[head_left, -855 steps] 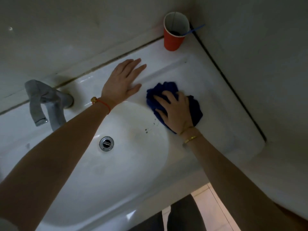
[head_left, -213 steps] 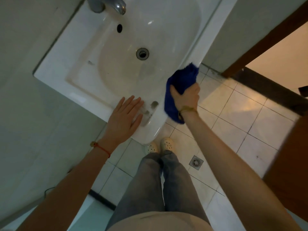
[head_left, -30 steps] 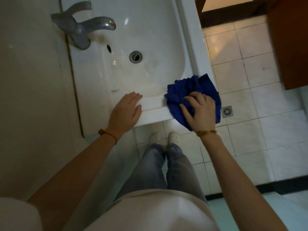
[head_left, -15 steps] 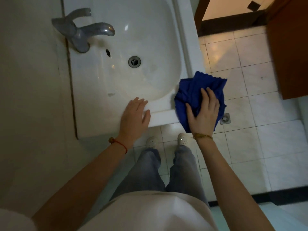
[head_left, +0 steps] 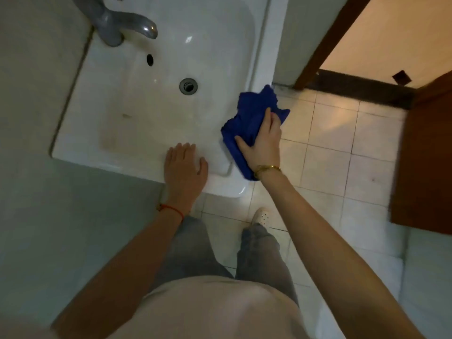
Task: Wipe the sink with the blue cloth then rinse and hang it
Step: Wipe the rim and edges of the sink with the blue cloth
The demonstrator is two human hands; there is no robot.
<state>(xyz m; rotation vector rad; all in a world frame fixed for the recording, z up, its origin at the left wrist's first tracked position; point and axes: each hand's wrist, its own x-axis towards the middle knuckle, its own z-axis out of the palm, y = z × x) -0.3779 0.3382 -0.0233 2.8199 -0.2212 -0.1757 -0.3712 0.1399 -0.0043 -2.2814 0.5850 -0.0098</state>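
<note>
The white sink (head_left: 97, 143) fills the upper left, with its drain (head_left: 188, 86) in the basin and a metal faucet (head_left: 117, 23) at the back. The blue cloth (head_left: 249, 111) lies bunched over the sink's right rim near the front corner, part of it hanging past the edge. My right hand (head_left: 263, 143) presses on the cloth with fairly straight fingers. My left hand (head_left: 183, 167) rests flat on the front rim, fingers together, holding nothing.
A grey wall runs along the left of the sink. Pale floor tiles (head_left: 342, 155) spread to the right. A brown wooden door (head_left: 428, 155) stands open at the right edge, with a lit doorway behind it. My legs and one shoe (head_left: 260, 215) are below the sink.
My right hand has slid the cloth from off the corner onto the sink's right rim. My left hand stays flat on the front rim. The view has tilted slightly.
</note>
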